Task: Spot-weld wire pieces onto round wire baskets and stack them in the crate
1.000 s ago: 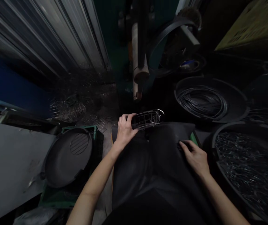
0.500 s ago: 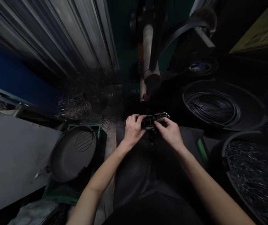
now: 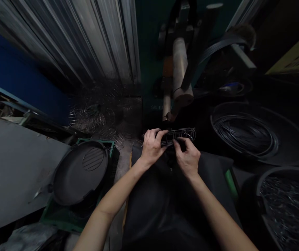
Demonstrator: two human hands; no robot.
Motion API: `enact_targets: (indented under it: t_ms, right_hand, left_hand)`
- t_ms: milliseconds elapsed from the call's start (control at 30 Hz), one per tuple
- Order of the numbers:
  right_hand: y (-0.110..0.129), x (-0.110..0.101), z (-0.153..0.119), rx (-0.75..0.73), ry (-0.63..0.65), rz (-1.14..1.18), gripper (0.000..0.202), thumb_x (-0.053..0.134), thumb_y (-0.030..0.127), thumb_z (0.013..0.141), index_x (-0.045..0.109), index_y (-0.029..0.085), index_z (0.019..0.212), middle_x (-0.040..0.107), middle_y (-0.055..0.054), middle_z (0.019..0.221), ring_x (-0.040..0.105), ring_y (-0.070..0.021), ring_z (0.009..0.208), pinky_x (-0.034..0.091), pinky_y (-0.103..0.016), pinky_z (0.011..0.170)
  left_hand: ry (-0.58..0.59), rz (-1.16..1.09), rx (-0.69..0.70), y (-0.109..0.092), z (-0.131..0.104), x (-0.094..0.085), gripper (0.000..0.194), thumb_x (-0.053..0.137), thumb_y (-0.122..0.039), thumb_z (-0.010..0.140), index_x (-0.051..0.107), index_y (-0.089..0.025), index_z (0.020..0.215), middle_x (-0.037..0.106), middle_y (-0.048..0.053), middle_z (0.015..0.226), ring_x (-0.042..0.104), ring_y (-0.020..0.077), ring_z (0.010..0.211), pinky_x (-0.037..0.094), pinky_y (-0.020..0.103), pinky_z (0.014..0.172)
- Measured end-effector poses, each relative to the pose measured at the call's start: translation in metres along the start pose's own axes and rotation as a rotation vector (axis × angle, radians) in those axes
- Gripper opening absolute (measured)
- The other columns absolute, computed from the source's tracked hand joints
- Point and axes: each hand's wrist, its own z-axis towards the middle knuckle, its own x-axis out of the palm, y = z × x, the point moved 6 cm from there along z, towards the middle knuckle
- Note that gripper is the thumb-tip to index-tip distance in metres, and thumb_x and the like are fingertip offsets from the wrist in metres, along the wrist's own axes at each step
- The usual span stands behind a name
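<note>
Between my two hands is a long wire frame [image 3: 182, 134], in front of a machine with metal cylinders [image 3: 182, 69]. My left hand [image 3: 151, 146] is wrapped round the frame's left end, fingers curled over it. At the frame's near side, right of my left hand, my right hand [image 3: 188, 155] has thumb and forefinger pinched close to the wires. Whether a small piece sits in that pinch is too dark to make out. The frame's right end sticks out past my right hand.
A round black pan [image 3: 78, 174] with a small wire grid [image 3: 93, 158] rests on a green crate [image 3: 60, 216] at left. On the right stand a basin [image 3: 292, 157] with coiled wire and a tub [image 3: 260, 195] of small metal pieces. Tangled wire parts [image 3: 92, 116] lie behind.
The view has shifted, so the machine and basins appear further right and lower. My right hand has turned more upright at the frame's near side, and more of the frame's right end shows.
</note>
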Motion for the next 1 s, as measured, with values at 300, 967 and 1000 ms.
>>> enact_targets:
  t_ms: [300, 967, 1000]
  right_hand:
    - [0.003, 0.009, 0.018, -0.080, -0.009, 0.033, 0.024, 0.051, 0.039, 0.090, 0.062, 0.018, 0.088, 0.067, -0.006, 0.084, 0.063, -0.0186, 0.077, 0.051, -0.033, 0.074]
    - [0.003, 0.016, 0.029, -0.137, -0.042, 0.044, 0.021, 0.053, 0.037, 0.090, 0.062, 0.018, 0.088, 0.066, -0.006, 0.085, 0.062, -0.0180, 0.078, 0.050, -0.032, 0.073]
    - [0.003, 0.016, 0.030, -0.135, -0.043, 0.046, 0.021, 0.053, 0.037, 0.090, 0.062, 0.018, 0.088, 0.066, -0.006, 0.084, 0.062, -0.0179, 0.078, 0.050, -0.031, 0.073]
  left_hand:
    - [-0.063, 0.014, 0.037, 0.009, 0.014, 0.001, 0.048, 0.070, -0.021, 0.074, 0.051, -0.023, 0.118, 0.054, 0.008, 0.110, 0.053, 0.0230, 0.102, 0.046, 0.044, 0.094]
    - [-0.070, 0.042, 0.054, 0.014, 0.028, 0.001, 0.045, 0.069, -0.023, 0.076, 0.052, -0.021, 0.117, 0.055, 0.008, 0.108, 0.053, 0.0229, 0.100, 0.046, 0.041, 0.092]
    - [-0.071, 0.044, 0.060, 0.014, 0.029, 0.000, 0.045, 0.069, -0.023, 0.076, 0.052, -0.021, 0.118, 0.055, 0.008, 0.108, 0.053, 0.0231, 0.100, 0.046, 0.040, 0.092]
